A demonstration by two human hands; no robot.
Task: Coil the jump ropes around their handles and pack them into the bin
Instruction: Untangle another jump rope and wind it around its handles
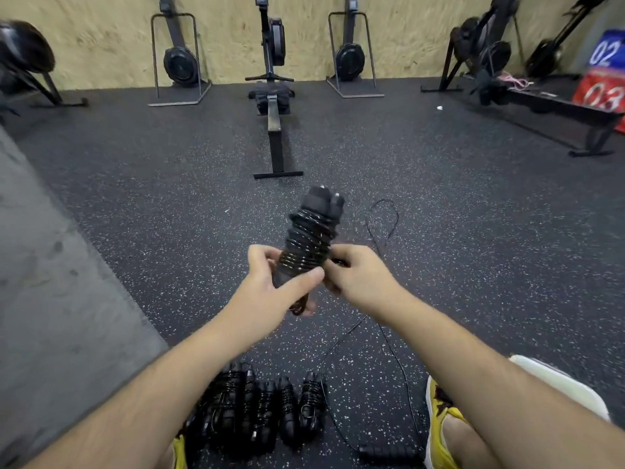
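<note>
With the right hand (pixel 358 279) pinching the rope (pixel 306 238) just beside its coils and the left hand (pixel 270 282) curled round the 2 wrapped handles (pixel 319 199), held above the middle of the floor (pixel 169 214), the person should keep tension and tuck the end under 1 turn.

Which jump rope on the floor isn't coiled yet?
The loose jump rope by the yellow shoe: its cord trails across the floor, while the bundles in the row are wound round their handles.
</note>
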